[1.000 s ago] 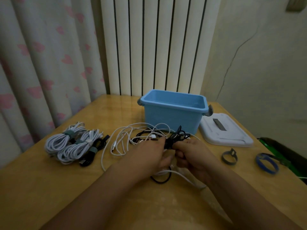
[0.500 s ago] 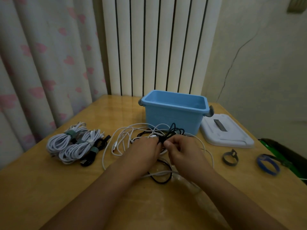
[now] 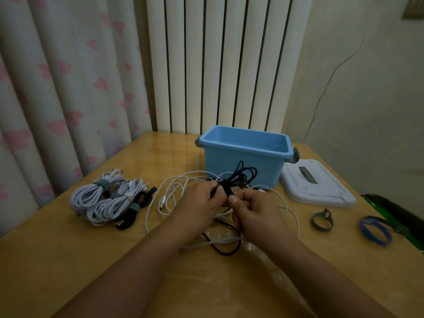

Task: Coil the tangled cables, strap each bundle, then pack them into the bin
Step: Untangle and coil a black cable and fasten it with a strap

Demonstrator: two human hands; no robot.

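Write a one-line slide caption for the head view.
Both hands cinch a strap around a black cable bundle before the blue bin.

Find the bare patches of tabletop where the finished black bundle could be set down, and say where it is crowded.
Bare wood lies between the strapped bundles and the blue bin, and along the near edge under the forearms. Crowded: loose white cables around both hands; lid, grey strap and blue strap at right.

The wooden table [image 3: 68,260] carries a blue bin [image 3: 243,164]; strapped cable bundles [image 3: 107,200] lie left of it, a white lid [image 3: 316,184] right, loose white cables [image 3: 174,189] in front.
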